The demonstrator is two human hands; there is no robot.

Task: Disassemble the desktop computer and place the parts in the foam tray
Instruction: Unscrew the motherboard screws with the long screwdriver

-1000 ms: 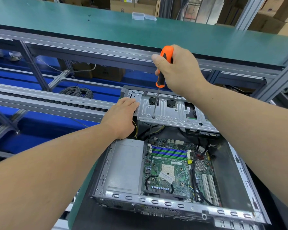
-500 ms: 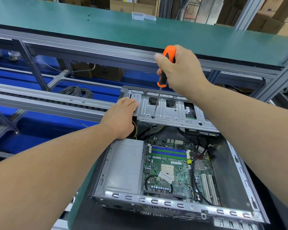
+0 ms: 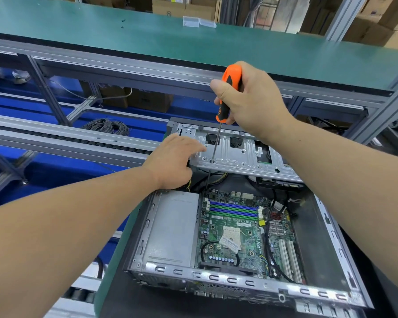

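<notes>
At the far end of the computer case (image 3: 244, 285), on the worktop: drive cage (image 3: 241, 152), raised over the motherboard (image 3: 234, 228).

Right hand (image 3: 251, 99): grip clamped round the orange screwdriver (image 3: 230, 88), shaft steep, passing through a hole in the cage.

Left hand (image 3: 172, 161): fingers fairly straight, resting on the cage's left end.

Risk: tip may slip from its screw, hidden beneath the cage, and gouge the motherboard.

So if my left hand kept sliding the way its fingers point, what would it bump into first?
Probably the thin steel shaft of the orange-handled screwdriver, which stands just past the left hand fingertips on the silver metal drive cage. Depth is unclear, so it might pass behind it.
</notes>
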